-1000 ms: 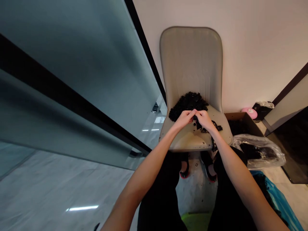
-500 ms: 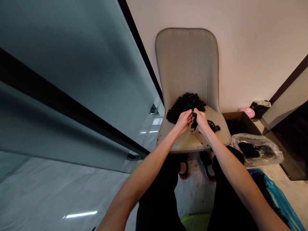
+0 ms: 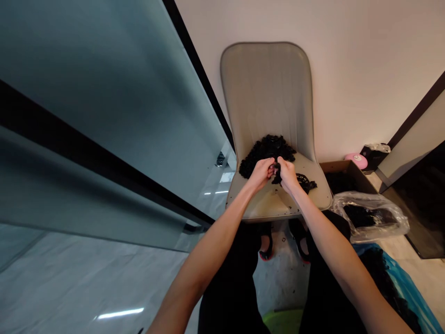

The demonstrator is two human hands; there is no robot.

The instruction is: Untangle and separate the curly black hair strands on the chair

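Note:
Over the seat of a beige chair [image 3: 267,88], my left hand [image 3: 263,172] and my right hand [image 3: 287,173] meet with thumbs and fingertips pinched together. Between them is a small black piece [image 3: 277,178], its lower end hanging under the fingers; its exact kind is too small to make out. Just behind the hands lies a heap of small black pieces [image 3: 259,155]. A black part with slots [image 3: 306,183] rests on the seat beside my right hand, partly covered by it. Tiny black crumbs are scattered on the seat's front.
Right of the chair stand a cardboard box [image 3: 365,178] with black contents, a clear plastic bag [image 3: 398,227] and a blue bag [image 3: 406,278] holding black pieces. A pink round object [image 3: 357,160] sits by the wall. A glass partition [image 3: 121,116] runs along the left.
Both hands stay joined at the black piece, with the fingers and wrists shifted slightly. More of the slotted black part shows beside my right hand. The whole view has moved a little.

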